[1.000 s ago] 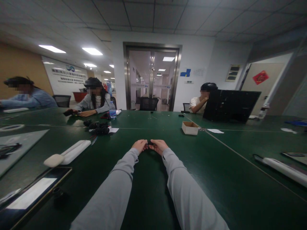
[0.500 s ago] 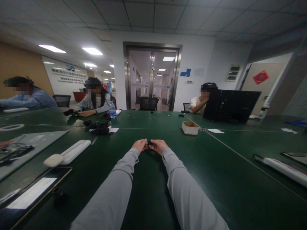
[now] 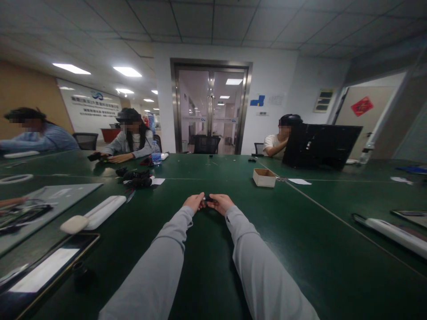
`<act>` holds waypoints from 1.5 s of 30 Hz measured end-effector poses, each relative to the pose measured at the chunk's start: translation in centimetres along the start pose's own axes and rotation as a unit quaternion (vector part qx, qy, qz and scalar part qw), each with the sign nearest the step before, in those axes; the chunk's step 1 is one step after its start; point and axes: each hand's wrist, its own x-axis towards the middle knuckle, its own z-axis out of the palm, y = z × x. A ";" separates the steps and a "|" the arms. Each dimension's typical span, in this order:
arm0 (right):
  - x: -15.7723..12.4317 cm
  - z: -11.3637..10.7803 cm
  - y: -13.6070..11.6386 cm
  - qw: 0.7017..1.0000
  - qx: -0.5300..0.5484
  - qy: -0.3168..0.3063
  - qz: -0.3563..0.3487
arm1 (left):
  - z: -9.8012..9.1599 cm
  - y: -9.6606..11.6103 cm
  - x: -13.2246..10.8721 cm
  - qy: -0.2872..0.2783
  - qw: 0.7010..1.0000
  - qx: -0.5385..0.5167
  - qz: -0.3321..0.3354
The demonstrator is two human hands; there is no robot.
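Both my arms reach forward over the green table (image 3: 207,266), grey sleeves down to the wrists. Between my fingertips is a small black piece (image 3: 208,199) with a shiny, light bit at its left end; its exact kind is too small to make out. My left hand (image 3: 193,202) pinches the left end with closed fingers. The right end is gripped by my right hand (image 3: 223,203), thumb and fingers bent round it. Fingers cover much of the piece.
To the left lie a phone (image 3: 50,266), a white elongated case (image 3: 106,211), a grey board (image 3: 63,200) with cables, and black gear (image 3: 136,178). A bottle (image 3: 156,153), small open box (image 3: 264,178) and monitor (image 3: 322,146) stand farther off. Several people sit around.
The grey board at the left has slid a little to the right, with another person's hand by it. My hands keep their place and their hold on the small black piece.
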 end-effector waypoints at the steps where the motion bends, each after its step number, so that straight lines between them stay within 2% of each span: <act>1: 0.0 0.0 0.0 1.000 0.002 0.002 0.000 | 0.0 0.1 -0.1 0.000 1.000 -0.011 -0.003; 7: 0.0 0.0 0.0 1.000 0.002 0.001 0.000 | 0.0 0.7 -0.5 0.002 1.000 -0.017 -0.007; 28: -0.2 0.2 -0.1 1.000 0.001 0.004 -0.001 | -0.1 0.7 -0.6 0.001 1.000 0.012 0.003; 45: 0.0 0.0 0.0 1.000 -0.007 -0.001 0.002 | -0.1 1.1 -0.8 0.005 1.000 -0.022 -0.013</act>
